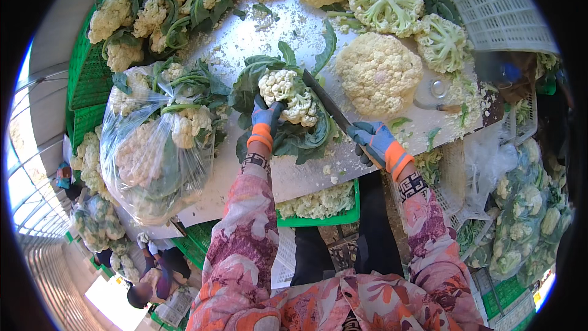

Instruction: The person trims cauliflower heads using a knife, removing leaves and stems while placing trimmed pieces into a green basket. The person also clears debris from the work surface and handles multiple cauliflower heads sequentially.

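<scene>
My left hand [265, 122], in a grey and orange work glove, grips a small leafy cauliflower [288, 96] at its left side, over the white table [294, 172]. In my gloved right hand [374, 142] is the handle of a long knife [326, 101]; its dark blade points up and left, with the tip beside the cauliflower's leaves. A large trimmed cauliflower head [379, 73] lies to the right. Left of my left hand stands a clear plastic bag [156, 161] filled with cauliflowers. The cauliflower's stem and my left fingertips are partly hidden.
Leafy cauliflowers [112, 16] lie at the back left by a green crate [85, 73]. Cut heads [386, 2] are at the back right, near a white basket [500, 9]. A curved knife [450, 108] lies right. Florets fill a green crate [356, 214] below the table edge. A co-worker [158, 280] is at lower left.
</scene>
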The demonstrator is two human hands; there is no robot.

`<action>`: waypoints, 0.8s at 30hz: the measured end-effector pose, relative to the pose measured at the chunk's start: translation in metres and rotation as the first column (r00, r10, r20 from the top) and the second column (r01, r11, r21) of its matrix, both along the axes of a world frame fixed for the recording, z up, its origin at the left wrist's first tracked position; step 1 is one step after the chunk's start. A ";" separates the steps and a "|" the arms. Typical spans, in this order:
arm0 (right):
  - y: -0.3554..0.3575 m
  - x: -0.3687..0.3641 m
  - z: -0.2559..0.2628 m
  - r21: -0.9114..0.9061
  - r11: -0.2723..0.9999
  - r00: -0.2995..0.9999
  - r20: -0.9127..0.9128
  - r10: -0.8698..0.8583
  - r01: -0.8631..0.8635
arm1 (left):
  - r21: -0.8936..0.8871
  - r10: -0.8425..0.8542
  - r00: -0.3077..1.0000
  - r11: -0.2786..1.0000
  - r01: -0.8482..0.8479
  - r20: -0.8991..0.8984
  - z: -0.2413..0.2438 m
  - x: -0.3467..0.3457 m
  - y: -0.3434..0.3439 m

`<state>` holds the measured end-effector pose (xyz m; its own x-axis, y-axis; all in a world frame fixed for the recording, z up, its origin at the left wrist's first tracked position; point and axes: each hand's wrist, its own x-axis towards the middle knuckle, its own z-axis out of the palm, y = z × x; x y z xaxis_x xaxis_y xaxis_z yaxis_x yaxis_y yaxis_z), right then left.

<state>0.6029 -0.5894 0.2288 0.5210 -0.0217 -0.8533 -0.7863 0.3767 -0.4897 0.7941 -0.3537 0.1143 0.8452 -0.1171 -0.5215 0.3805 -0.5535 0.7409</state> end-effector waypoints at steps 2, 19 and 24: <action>-0.002 -0.001 0.003 -0.009 1.000 1.000 0.008 0.022 -0.021 | -0.008 -0.009 1.000 1.000 0.009 0.008 0.007 -0.006 -0.004; 0.032 -0.006 -0.050 -0.238 0.971 1.000 -0.022 -0.005 0.000 | -0.482 0.355 0.811 0.667 -0.568 -0.465 0.000 -0.052 0.086; 0.044 -0.061 -0.030 -0.237 0.968 0.989 -0.094 -0.112 0.087 | -0.505 0.409 0.753 0.565 -0.652 -0.515 0.044 -0.079 0.118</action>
